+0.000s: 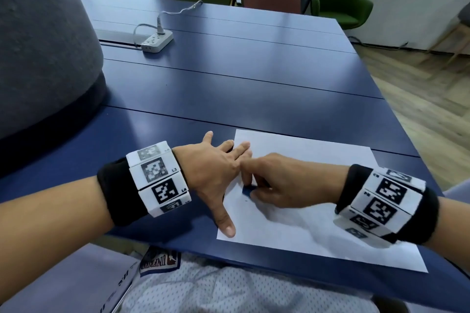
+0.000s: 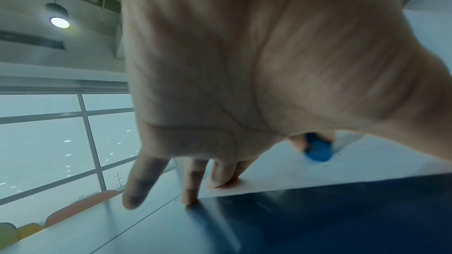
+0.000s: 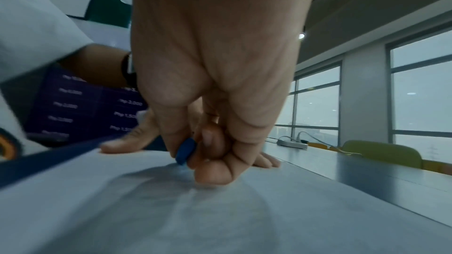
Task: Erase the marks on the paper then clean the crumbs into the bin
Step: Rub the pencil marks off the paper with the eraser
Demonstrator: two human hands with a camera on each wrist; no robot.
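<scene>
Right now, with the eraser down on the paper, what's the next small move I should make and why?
Probably a short rub toward you. Your right hand pinches the blue eraser against the paper, and a small dark mark sits just nearer you than it. Your left hand lies flat on the sheet's left edge, so the sheet should stay put.

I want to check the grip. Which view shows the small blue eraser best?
The right wrist view: the small blue eraser shows pinched in the right hand, touching the white paper sheet. The left wrist view shows it blurred; the head view shows a sliver.
</scene>
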